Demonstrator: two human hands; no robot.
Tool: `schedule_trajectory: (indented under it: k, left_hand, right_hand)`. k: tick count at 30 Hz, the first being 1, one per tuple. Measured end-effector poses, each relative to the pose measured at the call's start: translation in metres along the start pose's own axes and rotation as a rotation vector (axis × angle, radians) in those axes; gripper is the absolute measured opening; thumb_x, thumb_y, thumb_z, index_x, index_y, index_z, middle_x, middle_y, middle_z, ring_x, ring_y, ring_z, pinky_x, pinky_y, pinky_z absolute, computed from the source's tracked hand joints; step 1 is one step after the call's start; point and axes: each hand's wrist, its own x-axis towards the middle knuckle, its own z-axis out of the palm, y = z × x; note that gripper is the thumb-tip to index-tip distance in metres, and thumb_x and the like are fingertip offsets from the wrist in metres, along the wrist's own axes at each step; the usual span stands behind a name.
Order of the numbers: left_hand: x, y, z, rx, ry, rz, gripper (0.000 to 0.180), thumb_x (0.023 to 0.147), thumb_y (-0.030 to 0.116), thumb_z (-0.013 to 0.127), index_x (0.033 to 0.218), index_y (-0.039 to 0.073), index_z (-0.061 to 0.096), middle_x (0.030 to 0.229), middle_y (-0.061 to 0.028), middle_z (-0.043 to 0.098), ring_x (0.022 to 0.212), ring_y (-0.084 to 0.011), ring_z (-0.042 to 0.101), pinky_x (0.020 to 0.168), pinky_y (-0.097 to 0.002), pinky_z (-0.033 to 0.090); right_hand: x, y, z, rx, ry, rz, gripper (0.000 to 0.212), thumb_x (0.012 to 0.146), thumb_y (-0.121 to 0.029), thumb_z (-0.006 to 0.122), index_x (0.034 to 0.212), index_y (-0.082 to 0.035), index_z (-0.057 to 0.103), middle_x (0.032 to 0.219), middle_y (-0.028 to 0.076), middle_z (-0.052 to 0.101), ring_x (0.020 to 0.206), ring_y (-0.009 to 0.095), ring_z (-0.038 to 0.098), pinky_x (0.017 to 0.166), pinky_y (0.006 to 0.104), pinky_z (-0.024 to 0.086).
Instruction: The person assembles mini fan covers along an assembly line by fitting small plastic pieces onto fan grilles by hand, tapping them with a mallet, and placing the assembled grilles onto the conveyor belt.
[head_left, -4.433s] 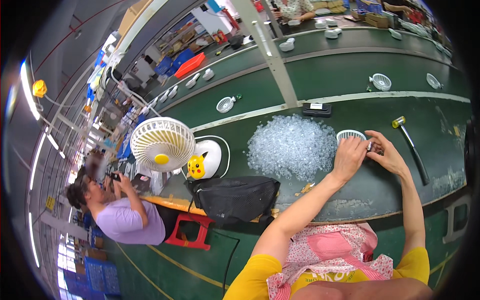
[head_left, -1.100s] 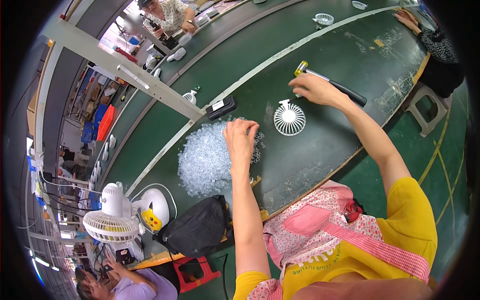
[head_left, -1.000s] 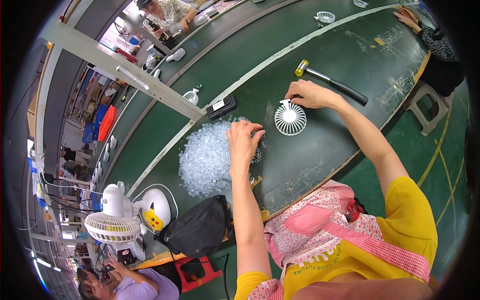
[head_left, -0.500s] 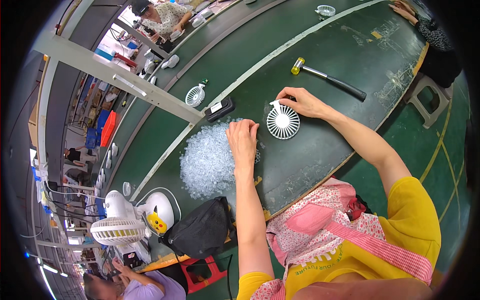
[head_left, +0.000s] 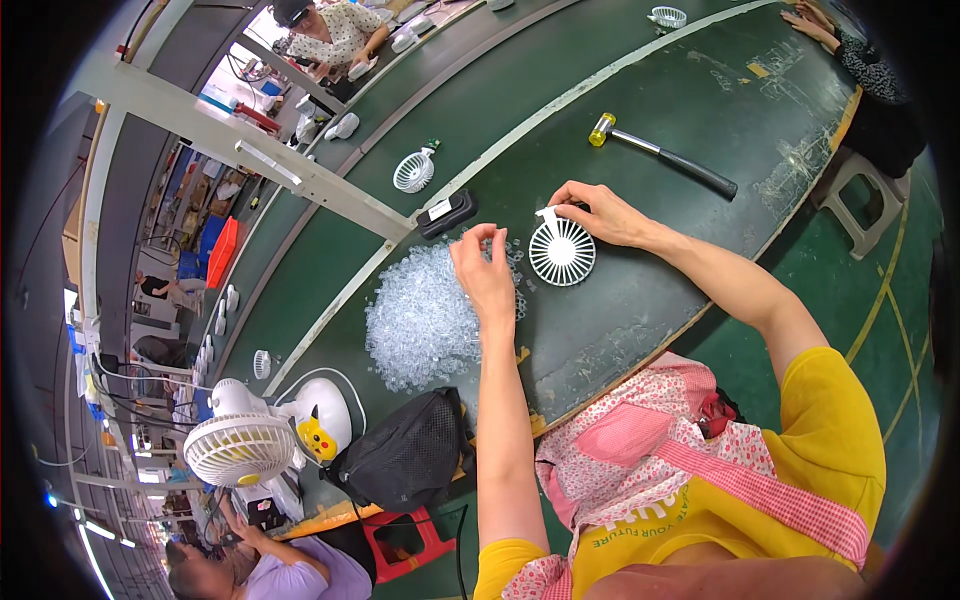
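Note:
My right hand [head_left: 603, 214] grips the short neck of a round white fan grille [head_left: 562, 252], thumb and fingers closed around it. The grille has radial slats and a solid round centre, and its face is turned up on the dark green table. To its left, my left hand [head_left: 484, 272] hovers at the right edge of a pile of small clear plastic pieces [head_left: 420, 320]. Its fingertips are drawn together in a pinch; whatever is between them is too small to make out. A dark oblong case [head_left: 447, 214] with a white label lies just beyond this hand.
A mallet with yellow heads [head_left: 602, 130] lies to the right. Another white grille [head_left: 414, 172] sits on the green conveyor belt [head_left: 480, 110]. At the left stand a white desk fan [head_left: 240, 450] and a black mesh bag [head_left: 400, 455]. Co-workers sit around the line.
My left hand has come up a little from the pile, its fingertips now pinched. My right hand keeps its hold on the grille. The grille on the belt has moved away and to the right.

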Motion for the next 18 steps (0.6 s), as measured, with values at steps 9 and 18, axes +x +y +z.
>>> schedule_trajectory:
  k: [9, 18]
  left_hand:
    - [-0.006, 0.008, 0.011, -1.363, -0.184, -0.850, 0.023, 0.095, 0.014, 0.064, 0.113, -0.001, 0.065, 0.100, -0.0078, 0.069, 0.086, -0.0126, 0.065, 0.078, -0.0258, 0.054]
    - [-0.005, 0.029, 0.018, -1.302, -0.183, -0.819, 0.031, 0.094, 0.011, 0.064, 0.121, -0.004, 0.062, 0.108, -0.0116, 0.069, 0.094, -0.0156, 0.067, 0.083, -0.0272, 0.055]
  right_hand:
    - [-0.009, -0.018, 0.018, 0.100, 0.073, -0.158, 0.020, 0.098, -0.013, 0.056, 0.110, 0.004, 0.057, 0.095, 0.012, 0.069, 0.088, 0.016, 0.067, 0.078, 0.0294, 0.052]
    - [-0.016, -0.017, 0.009, 0.021, 0.115, -0.120, 0.020, 0.097, -0.013, 0.056, 0.108, 0.004, 0.057, 0.095, 0.014, 0.070, 0.090, 0.021, 0.068, 0.078, 0.0320, 0.053]
